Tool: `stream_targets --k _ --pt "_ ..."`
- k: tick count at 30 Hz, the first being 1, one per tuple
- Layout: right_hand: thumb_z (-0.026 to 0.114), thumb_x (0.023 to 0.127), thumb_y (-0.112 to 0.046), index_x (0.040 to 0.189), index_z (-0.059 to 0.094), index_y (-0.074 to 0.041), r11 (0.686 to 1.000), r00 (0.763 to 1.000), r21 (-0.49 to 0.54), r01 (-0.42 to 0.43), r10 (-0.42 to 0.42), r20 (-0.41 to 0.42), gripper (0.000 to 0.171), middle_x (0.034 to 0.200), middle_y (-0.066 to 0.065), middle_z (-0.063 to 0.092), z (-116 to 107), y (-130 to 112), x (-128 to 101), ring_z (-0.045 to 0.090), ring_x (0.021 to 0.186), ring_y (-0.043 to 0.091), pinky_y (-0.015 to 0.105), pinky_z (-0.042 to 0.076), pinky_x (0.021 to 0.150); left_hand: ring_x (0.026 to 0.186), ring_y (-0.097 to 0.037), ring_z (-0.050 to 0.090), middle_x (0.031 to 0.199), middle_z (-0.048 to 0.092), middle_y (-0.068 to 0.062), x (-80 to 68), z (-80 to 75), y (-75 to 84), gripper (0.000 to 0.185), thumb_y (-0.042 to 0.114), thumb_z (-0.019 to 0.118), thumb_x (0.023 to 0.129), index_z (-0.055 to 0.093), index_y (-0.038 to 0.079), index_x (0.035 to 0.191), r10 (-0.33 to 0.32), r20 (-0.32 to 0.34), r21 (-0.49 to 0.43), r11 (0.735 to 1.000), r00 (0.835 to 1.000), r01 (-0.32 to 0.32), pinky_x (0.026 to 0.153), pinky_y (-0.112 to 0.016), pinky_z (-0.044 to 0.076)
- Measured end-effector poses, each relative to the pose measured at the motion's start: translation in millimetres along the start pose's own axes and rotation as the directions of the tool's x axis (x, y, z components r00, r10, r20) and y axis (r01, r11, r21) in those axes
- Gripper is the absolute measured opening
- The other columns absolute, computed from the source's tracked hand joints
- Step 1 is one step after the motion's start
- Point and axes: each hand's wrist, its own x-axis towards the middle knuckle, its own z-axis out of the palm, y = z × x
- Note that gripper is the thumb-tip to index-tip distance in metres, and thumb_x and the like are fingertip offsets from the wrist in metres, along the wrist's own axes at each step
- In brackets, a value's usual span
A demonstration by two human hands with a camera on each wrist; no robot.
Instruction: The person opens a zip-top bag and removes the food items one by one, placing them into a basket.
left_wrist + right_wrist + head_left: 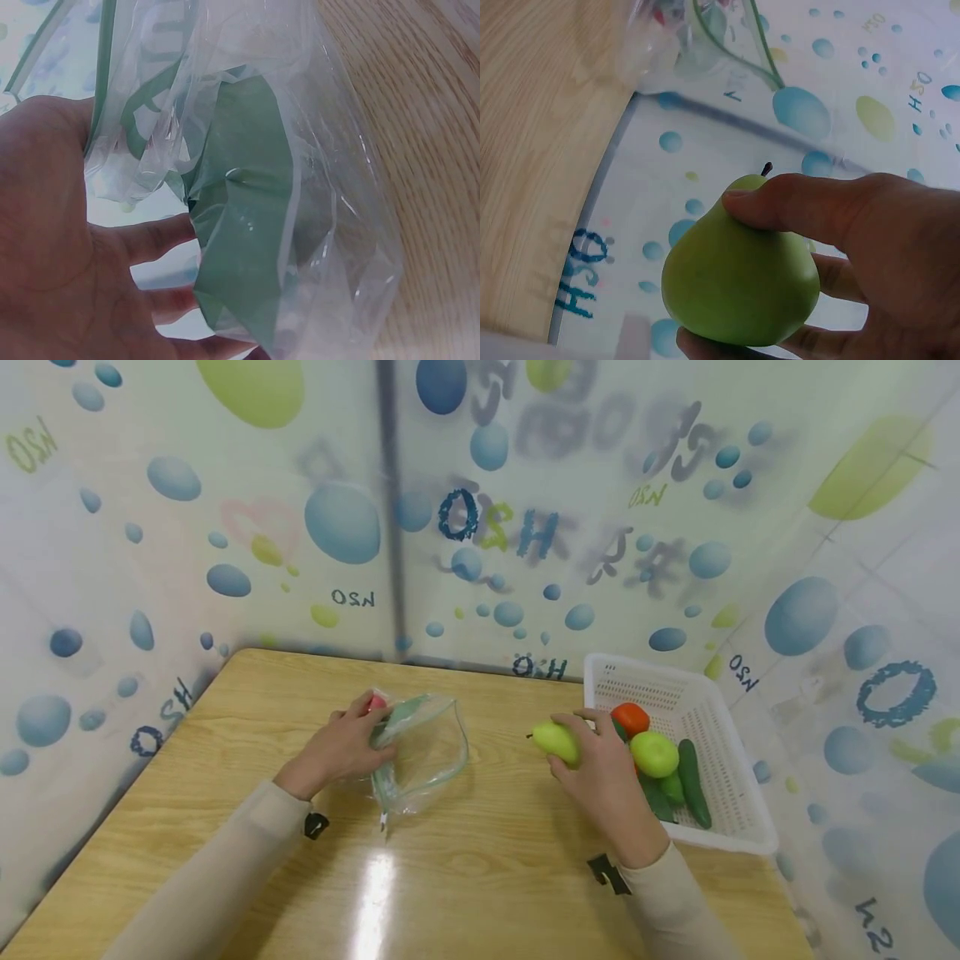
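My right hand (596,772) grips a green pear (555,742) beside the basket's left side, its stem pointing left. In the right wrist view the thumb lies along the neck of the pear (739,270) and the fingers go round its far side. My left hand (341,752) holds a clear zip bag (431,760) by its edge, the mouth spread toward the right. A small red item (377,702) shows at the bag's far end; its kind is unclear. The left wrist view shows the bag's green panel (251,202) partly covering the fingers.
A white plastic basket (738,777) stands at the table's right. It holds a red tomato-like item (631,718), a green apple (654,754), a cucumber (693,783) and other green produce. A patterned curtain (480,585) borders the wooden table (480,885).
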Motion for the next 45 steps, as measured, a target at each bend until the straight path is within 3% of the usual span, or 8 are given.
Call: stream_targets --k 6,21,31,35,45 --pt "0.093 0.098 -0.007 0.153 0.072 -0.007 0.998 0.997 0.009 -0.068 0.068 0.028 0.059 0.153 0.029 0.063 -13 15 -4 0.073 0.129 0.047 0.067 0.065 0.109 0.155 -0.075 0.045 0.19 0.022 -0.034 -0.3 0.2 -0.7 0.077 0.041 0.072 0.108 0.052 0.01 0.176 0.004 -0.004 0.002 1.0 1.0 -0.004 0.113 -0.085 0.053" --pt "0.084 0.103 -0.012 0.157 0.068 -0.004 0.968 0.971 -0.081 -0.236 0.238 0.016 0.057 0.15 0.037 0.061 -34 51 -5 0.067 0.116 0.055 0.071 0.06 0.102 0.155 -0.073 0.046 0.19 0.023 -0.033 -1.2 1.6 -4.5 0.074 0.042 0.072 0.11 0.054 0.01 0.174 0.011 -0.015 0.001 1.0 1.0 -0.011 0.113 -0.083 0.053" --pt "0.081 0.108 -0.025 0.162 0.057 0.004 0.911 0.91 -0.165 -0.379 0.399 0.11 0.066 0.133 0.038 0.063 -33 60 5 0.063 0.111 0.05 0.065 0.064 0.096 0.155 -0.074 0.046 0.191 0.023 -0.033 -2.1 0.6 -3.6 0.074 0.042 0.072 0.11 0.053 0.011 0.175 0.008 -0.012 -0.004 1.0 1.0 -0.008 0.114 -0.084 0.053" --pt "0.081 0.109 -0.026 0.163 0.054 0.006 0.895 0.891 -0.174 -0.41 0.434 0.135 0.068 0.134 0.038 0.061 -31 62 9 0.061 0.113 0.05 0.064 0.062 0.098 0.155 -0.074 0.046 0.191 0.023 -0.032 -1.4 0.9 -4.2 0.075 0.042 0.071 0.109 0.053 0.011 0.175 0.009 -0.013 -0.005 1.0 1.0 -0.009 0.114 -0.083 0.053" --pt "0.081 0.11 -0.021 0.166 0.053 0.005 0.918 0.911 -0.139 -0.371 0.389 0.14 0.068 0.151 0.044 0.054 -21 67 11 0.06 0.12 0.054 0.07 0.062 0.106 0.154 -0.076 0.046 0.19 0.024 -0.033 -1.1 0.4 -5.4 0.075 0.043 0.071 0.109 0.053 0.011 0.175 0.013 -0.015 -0.003 1.0 1.0 -0.013 0.113 -0.084 0.053"
